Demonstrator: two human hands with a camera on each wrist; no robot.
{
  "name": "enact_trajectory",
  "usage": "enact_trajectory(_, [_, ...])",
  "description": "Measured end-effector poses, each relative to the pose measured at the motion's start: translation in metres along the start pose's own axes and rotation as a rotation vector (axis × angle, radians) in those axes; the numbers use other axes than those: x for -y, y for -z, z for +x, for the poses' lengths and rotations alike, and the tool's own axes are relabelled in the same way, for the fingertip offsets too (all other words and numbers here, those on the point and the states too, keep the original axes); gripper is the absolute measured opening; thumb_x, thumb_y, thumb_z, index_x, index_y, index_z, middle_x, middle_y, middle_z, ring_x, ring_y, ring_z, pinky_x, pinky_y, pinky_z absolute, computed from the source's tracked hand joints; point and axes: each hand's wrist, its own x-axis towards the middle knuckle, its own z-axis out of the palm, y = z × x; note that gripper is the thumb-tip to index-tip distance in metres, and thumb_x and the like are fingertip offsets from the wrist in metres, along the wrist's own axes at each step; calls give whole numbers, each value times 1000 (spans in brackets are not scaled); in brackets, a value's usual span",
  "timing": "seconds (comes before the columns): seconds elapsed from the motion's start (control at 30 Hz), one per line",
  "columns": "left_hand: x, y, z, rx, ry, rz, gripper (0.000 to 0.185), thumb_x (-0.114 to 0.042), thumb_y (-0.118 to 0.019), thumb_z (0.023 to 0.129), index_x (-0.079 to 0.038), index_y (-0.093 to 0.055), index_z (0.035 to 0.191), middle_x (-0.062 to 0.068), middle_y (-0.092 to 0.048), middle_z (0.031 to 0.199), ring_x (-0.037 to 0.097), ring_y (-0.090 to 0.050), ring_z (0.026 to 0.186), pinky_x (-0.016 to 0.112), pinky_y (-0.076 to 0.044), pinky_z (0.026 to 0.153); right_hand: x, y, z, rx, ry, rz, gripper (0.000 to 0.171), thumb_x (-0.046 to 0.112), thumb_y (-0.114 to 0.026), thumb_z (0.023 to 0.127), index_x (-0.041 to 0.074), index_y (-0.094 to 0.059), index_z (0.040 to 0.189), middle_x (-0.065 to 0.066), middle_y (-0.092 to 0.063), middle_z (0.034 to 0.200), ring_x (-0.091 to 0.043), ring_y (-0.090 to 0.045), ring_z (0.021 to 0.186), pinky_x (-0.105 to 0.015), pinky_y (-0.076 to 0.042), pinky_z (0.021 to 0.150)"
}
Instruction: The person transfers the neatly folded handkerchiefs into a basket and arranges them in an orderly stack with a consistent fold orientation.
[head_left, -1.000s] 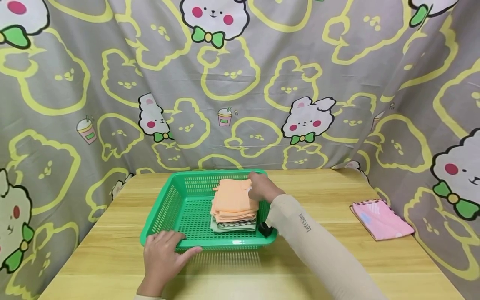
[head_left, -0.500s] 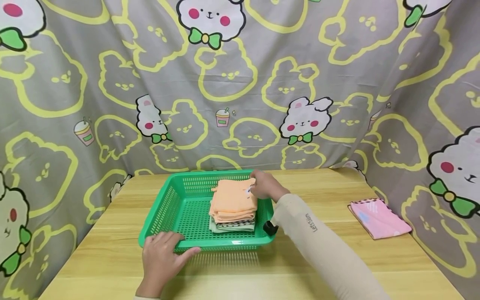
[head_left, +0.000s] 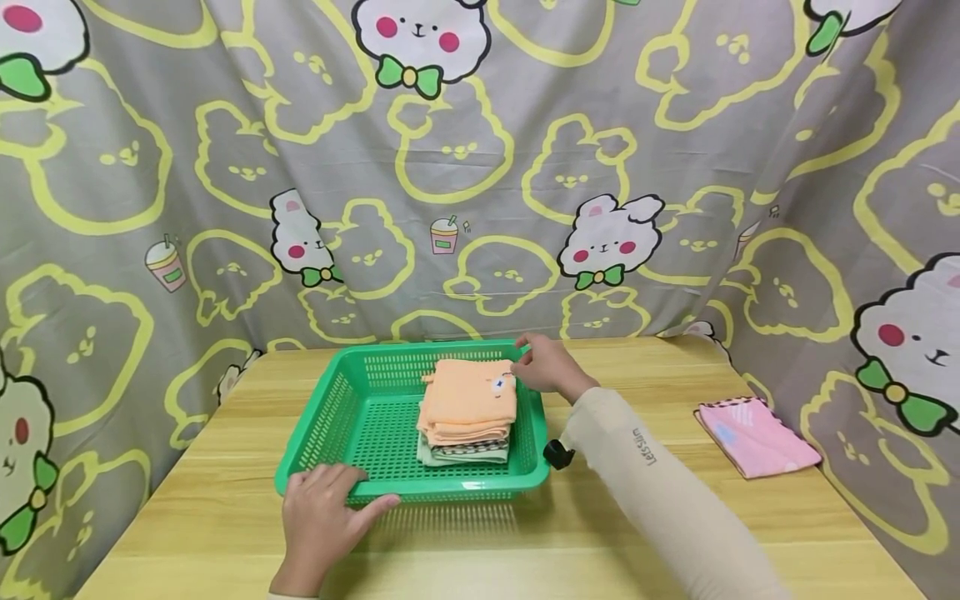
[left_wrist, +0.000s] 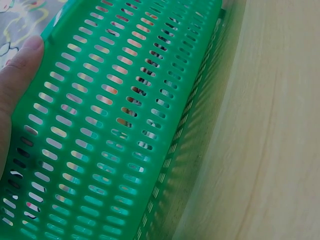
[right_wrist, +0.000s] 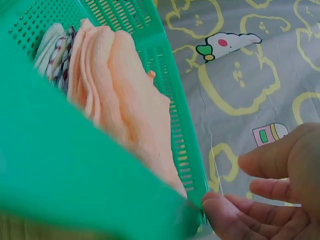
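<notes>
A green plastic basket (head_left: pixel 378 350) with slotted walls sits on the table. My left hand (head_left: pixel 322 512) grips its front left rim, fingers over the edge and thumb along the outside; the left wrist view shows the thumb (left_wrist: pixel 22 65) against the slotted wall. Inside, toward the right, lies a stack of folded cloths: peach towels (head_left: pixel 472 396) with a small face motif on top, above a checked-edged, pale green cloth (head_left: pixel 465 456). My right hand (head_left: pixel 551 367) is at the back right corner of the basket, beside the towels, its fingers loose and holding nothing. A fingertip (right_wrist: pixel 215 202) is right at the rim.
A folded pink cloth (head_left: pixel 761 437) with a checked edge lies at the right of the wooden table (head_left: pixel 637 533). A grey patterned curtain (head_left: pixel 487 183) hangs behind and at both sides. A small black device (head_left: pixel 558 454) is at the right wrist.
My right hand has let go of the top peach towel and moved right to the basket's corner, uncovering the towel's face motif. The left hand keeps its grip on the rim.
</notes>
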Motion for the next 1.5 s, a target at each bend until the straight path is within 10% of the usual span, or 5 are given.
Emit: enact_trajectory(1.5, [0,1,0,28,25,7,69,-83,-50,74,-15,-67,75,0,-68,75,25,-64,71,41,-35,65,-148,30,-33,-248,-181,-63,50,26,-55,96,-10,-46,129,-32,-54,120,-45,-56,105,-52,-46,85])
